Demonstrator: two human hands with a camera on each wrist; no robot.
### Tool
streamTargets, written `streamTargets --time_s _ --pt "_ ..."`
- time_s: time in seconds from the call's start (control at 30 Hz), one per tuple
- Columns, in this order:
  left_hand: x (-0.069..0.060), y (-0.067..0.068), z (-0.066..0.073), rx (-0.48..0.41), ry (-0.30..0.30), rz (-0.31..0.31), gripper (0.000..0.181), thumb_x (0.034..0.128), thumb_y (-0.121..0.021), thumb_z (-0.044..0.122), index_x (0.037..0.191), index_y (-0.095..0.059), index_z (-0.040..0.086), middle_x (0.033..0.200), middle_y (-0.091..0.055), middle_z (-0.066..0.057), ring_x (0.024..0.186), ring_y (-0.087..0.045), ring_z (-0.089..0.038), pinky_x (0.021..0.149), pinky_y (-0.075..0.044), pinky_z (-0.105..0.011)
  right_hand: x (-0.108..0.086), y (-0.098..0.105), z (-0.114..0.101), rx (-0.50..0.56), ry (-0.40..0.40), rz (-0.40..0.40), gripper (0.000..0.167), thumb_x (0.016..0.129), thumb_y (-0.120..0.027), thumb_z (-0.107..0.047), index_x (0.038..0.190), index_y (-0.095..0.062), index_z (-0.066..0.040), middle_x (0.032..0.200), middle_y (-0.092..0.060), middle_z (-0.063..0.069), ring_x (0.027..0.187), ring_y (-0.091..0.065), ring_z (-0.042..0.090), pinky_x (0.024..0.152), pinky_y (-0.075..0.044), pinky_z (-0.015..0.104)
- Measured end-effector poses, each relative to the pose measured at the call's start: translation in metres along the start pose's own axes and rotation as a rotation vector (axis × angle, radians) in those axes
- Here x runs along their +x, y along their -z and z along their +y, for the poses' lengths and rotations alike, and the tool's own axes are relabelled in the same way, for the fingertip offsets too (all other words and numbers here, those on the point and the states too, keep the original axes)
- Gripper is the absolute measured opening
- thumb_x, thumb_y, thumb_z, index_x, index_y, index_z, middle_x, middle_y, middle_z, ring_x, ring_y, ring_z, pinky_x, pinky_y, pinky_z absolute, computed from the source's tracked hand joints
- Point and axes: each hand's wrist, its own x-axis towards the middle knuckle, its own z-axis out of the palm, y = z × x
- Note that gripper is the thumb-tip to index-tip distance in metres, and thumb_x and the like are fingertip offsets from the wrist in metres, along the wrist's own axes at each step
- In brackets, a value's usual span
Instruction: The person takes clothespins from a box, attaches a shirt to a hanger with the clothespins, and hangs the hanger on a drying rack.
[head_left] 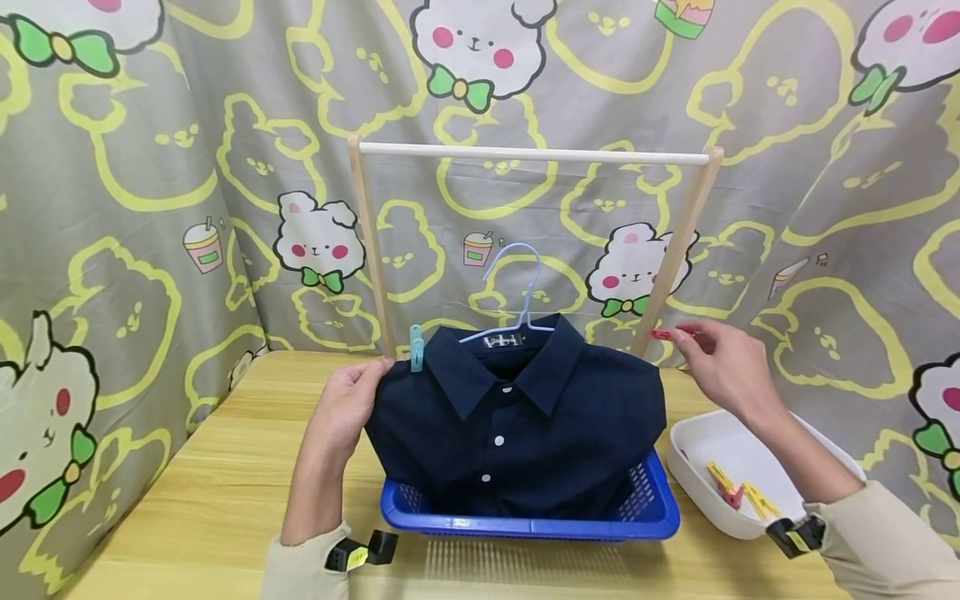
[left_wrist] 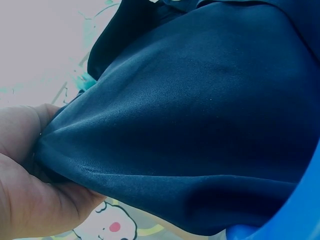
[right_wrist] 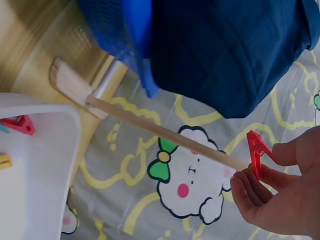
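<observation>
Sticking up out of the blue basket (head_left: 532,527), the navy shirt (head_left: 543,425) was pinched at one shoulder by the left hand (head_left: 341,404).
A pale hanger (head_left: 526,318) sat in its collar, with a teal clip (head_left: 417,355) between collar and left hand. The right hand (head_left: 723,358) pinched a red clip (head_left: 662,335) near the opposite shoulder. Beside the basket stood a white bin (head_left: 701,512) holding more clips (head_left: 763,502); behind, a wooden rack (head_left: 532,153).

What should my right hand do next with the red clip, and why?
I'd probably bring the red clip to the dark shirt at the shoulder nearest your right hand, which pinches it clear of the cloth; a teal clip shows only at the opposite shoulder.
</observation>
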Motion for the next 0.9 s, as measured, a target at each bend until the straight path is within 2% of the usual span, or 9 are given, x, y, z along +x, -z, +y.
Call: streamTargets --time_s 0.2,0.43,0.67,0.83,0.9 --pt "0.0 0.0 0.0 0.004 0.001 0.0 0.044 0.1024 -0.055 0.026 0.06 -0.053 0.013 0.065 -0.051 0.004 0.071 -0.055 -0.014 0.065 -0.047 -0.028 0.003 0.003 -0.013 0.042 -0.02 0.014 0.05 0.104 -0.055 -0.041 0.127 -0.061 0.003 0.113 -0.068 0.029 0.104 -0.064 0.044 0.08 -0.05 0.053" --pt "0.0 0.0 0.0 0.014 -0.002 0.005 0.044 0.1018 -0.055 0.026 0.059 -0.053 0.014 0.064 -0.051 0.005 0.07 -0.054 -0.014 0.064 -0.047 -0.028 0.001 0.004 -0.031 0.069 -0.01 0.025 0.044 0.103 -0.058 -0.036 0.127 -0.06 0.001 0.116 -0.068 0.028 0.105 -0.065 0.045 0.078 -0.054 0.05" --pt "0.001 0.001 -0.001 0.024 0.007 0.006 0.044 0.1028 -0.053 0.027 0.062 -0.053 0.013 0.066 -0.051 0.002 0.073 -0.055 -0.018 0.068 -0.047 -0.03 -0.001 0.008 -0.048 0.096 0.058 0.061 0.035 0.101 -0.063 -0.028 0.122 -0.064 0.0 0.109 -0.071 0.023 0.099 -0.068 0.041 0.085 -0.05 0.053" --pt "0.002 0.0 -0.003 0.017 0.02 0.023 0.043 0.1029 -0.053 0.026 0.063 -0.057 0.012 0.07 -0.053 0.001 0.076 -0.056 -0.019 0.07 -0.048 -0.031 -0.002 0.009 -0.059 0.113 0.117 0.048 0.028 0.099 -0.067 -0.021 0.119 -0.065 -0.001 0.105 -0.072 0.022 0.095 -0.071 0.041 0.085 -0.051 0.055" --pt "0.002 -0.002 -0.003 0.005 0.024 0.034 0.042 0.1019 -0.053 0.026 0.062 -0.058 0.013 0.071 -0.054 0.001 0.077 -0.056 -0.018 0.07 -0.048 -0.03 -0.003 0.009 -0.062 0.114 0.138 0.052 0.028 0.098 -0.069 -0.019 0.117 -0.066 0.0 0.104 -0.072 0.022 0.094 -0.071 0.041 0.083 -0.052 0.052"
